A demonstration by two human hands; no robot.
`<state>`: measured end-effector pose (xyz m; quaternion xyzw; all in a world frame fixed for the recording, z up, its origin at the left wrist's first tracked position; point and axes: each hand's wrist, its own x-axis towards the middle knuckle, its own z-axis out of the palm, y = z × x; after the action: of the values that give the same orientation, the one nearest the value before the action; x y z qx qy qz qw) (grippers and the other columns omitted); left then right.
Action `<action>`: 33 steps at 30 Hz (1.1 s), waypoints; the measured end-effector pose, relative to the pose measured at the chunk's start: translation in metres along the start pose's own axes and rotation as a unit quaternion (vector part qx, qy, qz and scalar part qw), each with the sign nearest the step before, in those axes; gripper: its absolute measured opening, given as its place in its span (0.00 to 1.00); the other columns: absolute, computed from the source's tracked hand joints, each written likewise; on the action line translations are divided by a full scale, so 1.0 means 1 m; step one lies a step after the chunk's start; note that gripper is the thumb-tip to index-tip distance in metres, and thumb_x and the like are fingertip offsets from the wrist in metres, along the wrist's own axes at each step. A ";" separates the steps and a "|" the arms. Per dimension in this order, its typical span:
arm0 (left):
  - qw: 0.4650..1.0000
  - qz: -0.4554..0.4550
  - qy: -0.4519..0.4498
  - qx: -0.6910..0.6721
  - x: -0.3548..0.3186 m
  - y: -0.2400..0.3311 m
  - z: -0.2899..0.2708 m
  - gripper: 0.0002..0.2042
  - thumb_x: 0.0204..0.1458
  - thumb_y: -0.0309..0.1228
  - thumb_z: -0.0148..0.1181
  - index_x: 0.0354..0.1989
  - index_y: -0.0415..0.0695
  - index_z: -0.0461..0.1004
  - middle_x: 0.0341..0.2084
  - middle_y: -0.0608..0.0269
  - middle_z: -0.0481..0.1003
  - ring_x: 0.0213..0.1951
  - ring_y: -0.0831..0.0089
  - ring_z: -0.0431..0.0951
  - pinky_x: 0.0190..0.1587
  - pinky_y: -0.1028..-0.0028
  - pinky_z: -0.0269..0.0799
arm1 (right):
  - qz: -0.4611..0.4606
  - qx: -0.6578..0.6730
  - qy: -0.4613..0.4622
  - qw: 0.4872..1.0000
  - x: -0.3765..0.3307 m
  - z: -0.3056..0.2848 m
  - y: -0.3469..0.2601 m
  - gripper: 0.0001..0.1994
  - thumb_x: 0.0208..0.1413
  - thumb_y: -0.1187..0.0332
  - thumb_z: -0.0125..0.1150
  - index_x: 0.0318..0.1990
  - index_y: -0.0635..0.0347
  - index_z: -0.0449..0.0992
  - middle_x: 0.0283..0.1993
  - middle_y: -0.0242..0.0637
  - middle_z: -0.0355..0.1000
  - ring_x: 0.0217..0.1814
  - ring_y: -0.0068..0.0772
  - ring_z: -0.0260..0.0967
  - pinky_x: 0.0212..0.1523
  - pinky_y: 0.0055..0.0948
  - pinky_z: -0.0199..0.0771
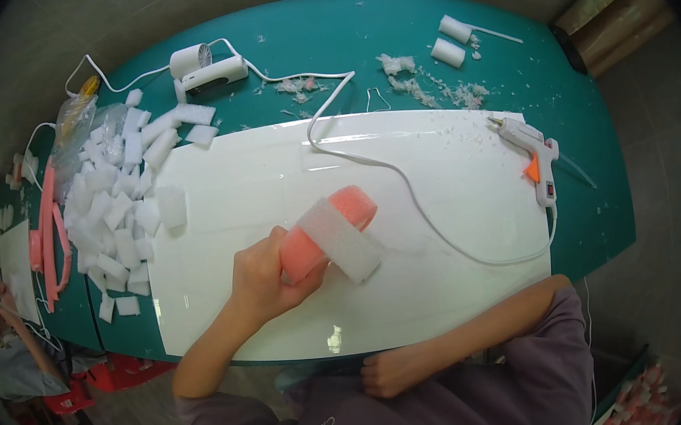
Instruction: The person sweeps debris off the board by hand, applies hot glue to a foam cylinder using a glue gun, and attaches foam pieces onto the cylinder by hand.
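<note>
My left hand point(264, 278) is closed round a bent pink foam piece point(302, 255), held above the white board point(451, 300). A flat white foam strip point(333, 234) lies crosswise over the pink foam, its lower end sticking out past it. The far end of the pink foam curls round like a loop. My right hand point(391, 373) rests low against my shirt by the table's near edge, fingers curled in, with nothing showing in it. A white glue gun point(533, 148) with an orange trigger lies at the board's right edge, away from both hands.
Many white foam blocks point(117, 208) are heaped on the left, beside pink foam strips point(49, 237). A white cord point(418, 195) crosses the board to the glue gun. At the back are a small white fan point(190, 60), foam rolls point(448, 52) and scraps point(461, 94).
</note>
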<state>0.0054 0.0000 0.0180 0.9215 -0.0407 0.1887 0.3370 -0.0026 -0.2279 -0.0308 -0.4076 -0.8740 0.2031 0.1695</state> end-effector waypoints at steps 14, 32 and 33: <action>0.999 -0.006 -0.016 0.033 0.004 0.007 -0.004 0.17 0.33 0.35 0.65 0.24 0.41 0.62 0.13 0.60 0.67 0.16 0.63 0.69 0.17 0.71 0.63 | -0.003 -0.044 -0.002 0.999 0.001 -0.002 0.003 0.05 0.42 0.69 0.48 0.25 0.60 0.67 0.26 0.33 0.65 0.31 0.28 0.64 0.33 0.24 0.64; 0.999 -0.031 -0.030 0.002 -0.003 0.008 -0.006 0.16 0.36 0.37 0.64 0.29 0.44 0.64 0.16 0.62 0.69 0.20 0.63 0.72 0.21 0.70 0.66 | -0.013 -0.009 -0.047 0.999 0.001 -0.004 0.001 0.09 0.41 0.68 0.48 0.29 0.61 0.69 0.25 0.31 0.64 0.30 0.27 0.65 0.31 0.22 0.64; 0.999 -0.026 -0.028 -0.005 -0.004 0.007 -0.005 0.16 0.36 0.37 0.63 0.30 0.44 0.64 0.16 0.62 0.69 0.20 0.63 0.71 0.21 0.70 0.66 | 0.000 -0.009 -0.063 0.998 0.001 -0.005 0.001 0.09 0.41 0.68 0.47 0.29 0.61 0.69 0.25 0.31 0.63 0.30 0.26 0.65 0.31 0.22 0.64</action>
<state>-0.0010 -0.0029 0.0241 0.9255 -0.0268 0.1541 0.3449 -0.0003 -0.2248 -0.0269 -0.3953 -0.8848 0.2209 0.1101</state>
